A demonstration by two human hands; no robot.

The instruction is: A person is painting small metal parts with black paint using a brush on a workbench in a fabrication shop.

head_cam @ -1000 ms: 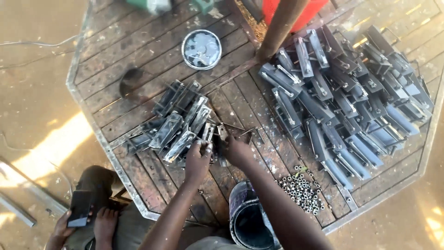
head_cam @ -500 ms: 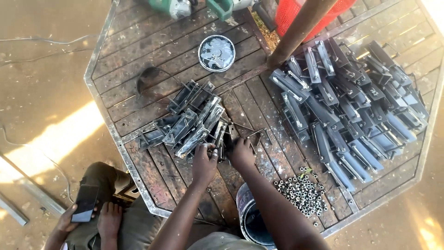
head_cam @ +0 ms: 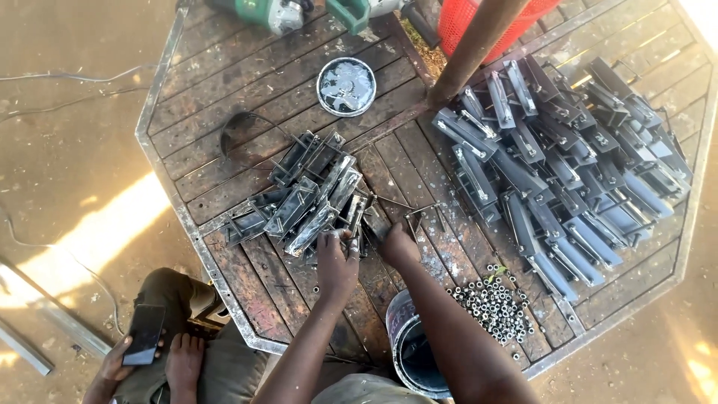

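Left hand [head_cam: 336, 262] closed around a small metal bracket [head_cam: 353, 221] at the near end of the small pile of brackets [head_cam: 299, 198], toward the table's [head_cam: 224, 150] left near edge. Right hand [head_cam: 399, 243] just beside, fingers curled onto a thin bent rod [head_cam: 419, 213] lying on the planks; how tight the grip, cannot tell. Large heap of brackets [head_cam: 568, 157] filling the right side. Scatter of nuts [head_cam: 493, 307] near the right near edge. Round tin lid [head_cam: 345, 86] toward the far edge. Bucket [head_cam: 411, 352] against the near edge. Another person's hand with a phone [head_cam: 143, 334] off the left near corner.
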